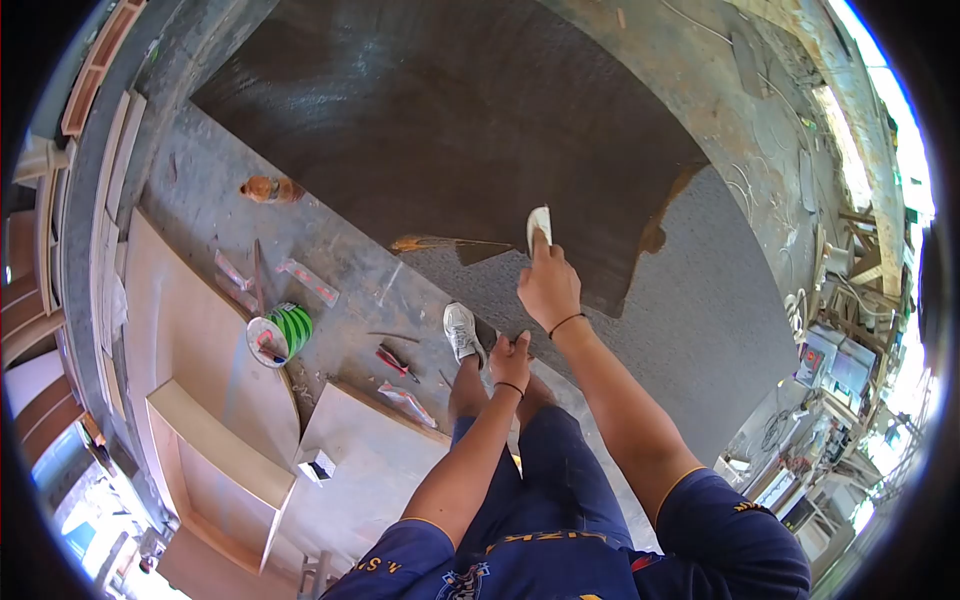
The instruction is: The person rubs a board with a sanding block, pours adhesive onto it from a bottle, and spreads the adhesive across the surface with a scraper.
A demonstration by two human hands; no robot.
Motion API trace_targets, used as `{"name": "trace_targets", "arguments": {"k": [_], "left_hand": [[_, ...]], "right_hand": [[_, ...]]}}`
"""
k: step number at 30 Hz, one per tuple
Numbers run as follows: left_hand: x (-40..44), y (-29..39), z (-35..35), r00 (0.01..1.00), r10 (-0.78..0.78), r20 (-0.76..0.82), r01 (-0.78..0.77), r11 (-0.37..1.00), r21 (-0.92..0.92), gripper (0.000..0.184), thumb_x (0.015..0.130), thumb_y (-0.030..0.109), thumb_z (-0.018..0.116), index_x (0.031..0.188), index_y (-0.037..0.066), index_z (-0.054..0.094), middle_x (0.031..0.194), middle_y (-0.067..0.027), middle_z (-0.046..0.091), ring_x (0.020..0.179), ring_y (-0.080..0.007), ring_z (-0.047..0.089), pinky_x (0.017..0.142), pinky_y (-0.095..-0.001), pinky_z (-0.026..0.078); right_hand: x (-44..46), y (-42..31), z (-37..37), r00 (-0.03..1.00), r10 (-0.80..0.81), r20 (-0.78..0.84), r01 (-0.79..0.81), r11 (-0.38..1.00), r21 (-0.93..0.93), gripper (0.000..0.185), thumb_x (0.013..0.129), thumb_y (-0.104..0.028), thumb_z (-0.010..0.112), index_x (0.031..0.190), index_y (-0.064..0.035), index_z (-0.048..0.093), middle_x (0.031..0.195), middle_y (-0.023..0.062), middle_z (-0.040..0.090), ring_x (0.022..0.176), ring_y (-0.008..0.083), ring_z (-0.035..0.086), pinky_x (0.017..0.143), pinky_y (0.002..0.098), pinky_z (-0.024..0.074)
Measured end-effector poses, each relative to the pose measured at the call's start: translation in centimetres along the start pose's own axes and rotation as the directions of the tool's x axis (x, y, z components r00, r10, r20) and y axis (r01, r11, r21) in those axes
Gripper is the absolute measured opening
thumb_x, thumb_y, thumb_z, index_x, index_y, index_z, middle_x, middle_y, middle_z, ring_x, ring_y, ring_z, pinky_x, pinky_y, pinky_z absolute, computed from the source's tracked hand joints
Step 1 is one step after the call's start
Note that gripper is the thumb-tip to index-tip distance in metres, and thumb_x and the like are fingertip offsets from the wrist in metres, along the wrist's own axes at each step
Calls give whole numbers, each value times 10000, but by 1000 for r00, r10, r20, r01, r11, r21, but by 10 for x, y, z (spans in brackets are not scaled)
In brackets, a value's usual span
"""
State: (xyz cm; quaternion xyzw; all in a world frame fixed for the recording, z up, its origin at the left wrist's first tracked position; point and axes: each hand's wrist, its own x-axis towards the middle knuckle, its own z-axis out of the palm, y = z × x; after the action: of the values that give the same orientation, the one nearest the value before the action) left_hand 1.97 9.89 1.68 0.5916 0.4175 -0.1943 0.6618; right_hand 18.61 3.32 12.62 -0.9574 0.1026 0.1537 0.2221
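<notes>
A large flat sheet (700, 330) lies in front of me, grey and speckled on its near part. Dark brown wet-looking coating (450, 130) covers the far part, with ragged orange-brown edges. My right hand (550, 285) is closed on a pale flat spreader (539, 228), which is at the near edge of the coating. Near my knees, my left hand (511, 360) has its fingers curled together; whether anything is in them is too small to tell. My shoe (461, 331) stands beside the sheet's near edge.
At the left are a green-striped can (290, 332), an orange-brown bottle (271, 189), red-handled pliers (392, 360) and plastic packets (308, 281). Pale wooden panels and a box-like frame (220, 450) lie at the lower left. Cables and clutter line the right side.
</notes>
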Motion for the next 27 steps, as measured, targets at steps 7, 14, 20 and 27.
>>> {"name": "trace_targets", "arguments": {"k": [7,14,20,27], "left_hand": [[-1,-5,-9,971,224,82,-238,891,387,323,865,338,623,796,26,580,714,-130,640,563,-229,620,624,-360,551],[17,-44,-6,829,465,311,-549,574,608,343,856,345,620,858,4,593,809,-172,644,693,-283,631,661,-388,529],[16,-22,-11,970,57,235,-129,944,304,372,848,351,618,912,-16,605,891,-208,647,804,-330,641,693,-411,510],[-25,-49,16,1000,-10,-18,16,920,392,383,837,345,629,898,-32,598,898,-227,634,909,-356,601,774,-423,461]], "right_hand": [[16,-81,47,953,-294,73,297,954,-37,543,748,-120,597,1267,-48,455,967,199,600,817,357,640,675,434,531],[10,-139,58,699,-611,372,657,754,4,516,764,-127,564,1273,-91,486,970,182,633,826,346,648,678,424,534],[-28,-89,-10,749,-624,221,481,743,466,592,781,-89,510,1364,-94,402,1138,173,606,946,370,622,785,440,519],[-47,64,-51,985,-154,-75,153,988,-23,617,763,-99,552,1359,-76,394,1228,187,534,1060,372,550,808,426,522]]}}
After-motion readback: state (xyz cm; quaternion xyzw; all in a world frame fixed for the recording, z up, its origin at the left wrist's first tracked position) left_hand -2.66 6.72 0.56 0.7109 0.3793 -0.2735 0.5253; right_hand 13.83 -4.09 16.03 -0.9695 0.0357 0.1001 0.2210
